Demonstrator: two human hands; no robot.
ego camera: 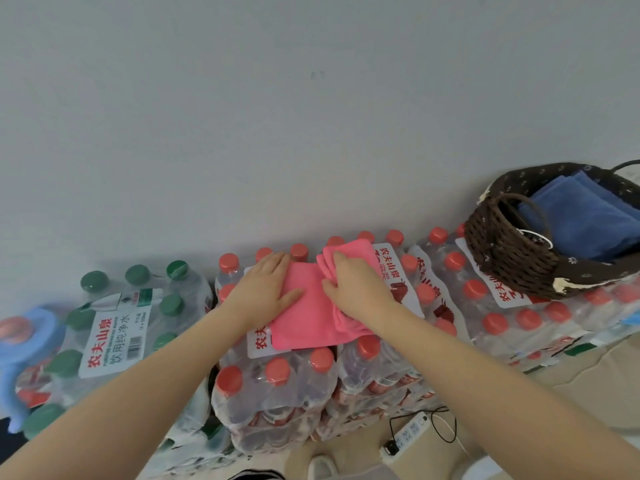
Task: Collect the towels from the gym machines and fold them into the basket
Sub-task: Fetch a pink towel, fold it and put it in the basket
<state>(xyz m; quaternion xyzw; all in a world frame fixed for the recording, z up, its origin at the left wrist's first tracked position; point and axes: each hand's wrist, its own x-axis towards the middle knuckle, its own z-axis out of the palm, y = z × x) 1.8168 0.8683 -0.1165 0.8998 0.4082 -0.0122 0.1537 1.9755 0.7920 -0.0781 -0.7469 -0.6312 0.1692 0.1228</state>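
The pink towel is being folded: left hand pressing flat, right hand gripping the bunched edge; layers need squaring before the basket.

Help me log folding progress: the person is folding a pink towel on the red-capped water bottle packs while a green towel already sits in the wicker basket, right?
Not quite. In the head view the towel in the wicker basket is a blue towel, not green. The rest holds: the left hand presses the pink towel flat on the red-capped bottle packs while the right hand grips its folded edge.

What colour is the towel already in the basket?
Blue towel, in the brown basket; head view.
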